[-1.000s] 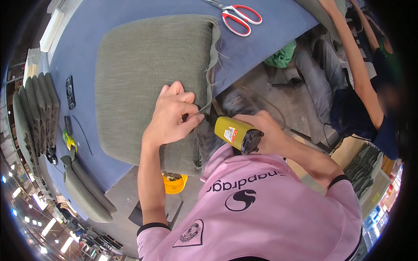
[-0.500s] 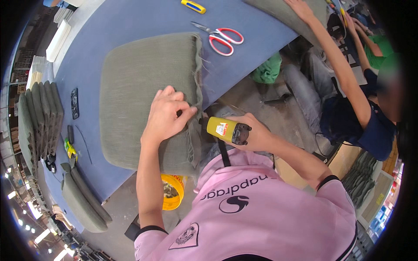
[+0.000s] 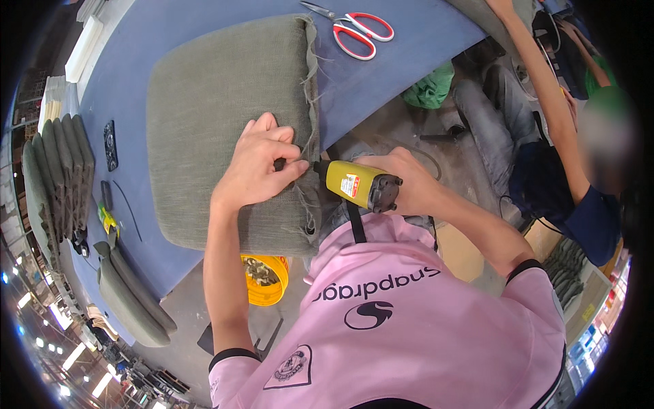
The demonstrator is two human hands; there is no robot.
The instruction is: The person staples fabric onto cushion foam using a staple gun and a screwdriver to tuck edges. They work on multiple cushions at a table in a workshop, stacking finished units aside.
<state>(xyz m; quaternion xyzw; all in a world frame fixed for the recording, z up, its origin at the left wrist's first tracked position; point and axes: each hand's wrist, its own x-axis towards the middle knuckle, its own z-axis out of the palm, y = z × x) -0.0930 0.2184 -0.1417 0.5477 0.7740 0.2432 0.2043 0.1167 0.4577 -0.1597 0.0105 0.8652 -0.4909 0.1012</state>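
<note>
Grey-green square cushion of woven fabric (image 3: pixel 211 116), thick and boxy, is laid on a blue-topped bench (image 3: pixel 361 95), with its near right corner set out past the bench's edge. Along its right side a ragged seam is shown, fringed with loose threads.

The hands are held apart, close to that seam. The left hand (image 3: pixel 259 160) is rested on the cushion with its fingers curled and its thumb stretched toward the frayed edge; whether any fabric is pinched there cannot be told. By the right hand (image 3: pixel 407 178) a yellow power tool with black ends (image 3: pixel 351 183) is firmly gripped. Its black nose is pointed at the seam, just beside the left thumb tip; contact with the fabric cannot be made out.

Beyond the cushion's far right corner, scissors with red-and-white handles (image 3: pixel 354 37) are laid with their blades parted. On the left of the bench a black rectangular object (image 3: pixel 110 145) is placed, near a row of upright grey-green pads (image 3: pixel 73 163). Below the bench, a round yellow bucket (image 3: pixel 264 298) is partly filled with small pieces. At the right, the bare arm of another person (image 3: pixel 548 112) is stretched over the bench.
</note>
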